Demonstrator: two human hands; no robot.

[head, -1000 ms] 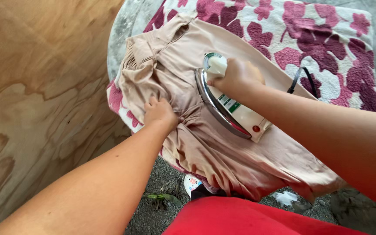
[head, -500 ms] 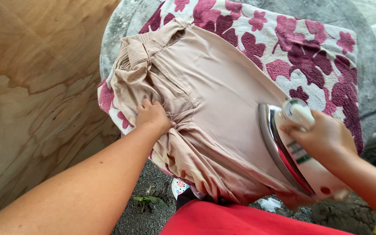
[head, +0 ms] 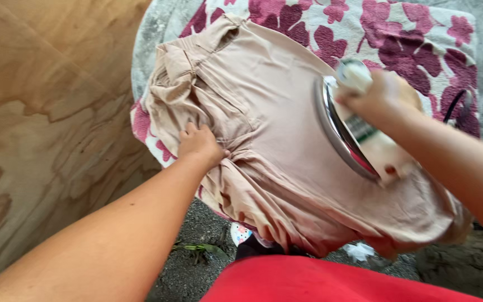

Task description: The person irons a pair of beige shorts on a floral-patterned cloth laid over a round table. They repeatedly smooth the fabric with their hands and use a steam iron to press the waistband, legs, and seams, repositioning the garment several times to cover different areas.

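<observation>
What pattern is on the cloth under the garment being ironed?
The padding cloth is white with dark pink-maroon flowers, seen best in the head view.

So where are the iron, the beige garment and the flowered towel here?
iron [head: 346,137]: head view, shiny metal soleplate edge.
beige garment [head: 275,106]: head view, flat smooth middle.
flowered towel [head: 409,45]: head view, bare maroon-and-white part.
</observation>
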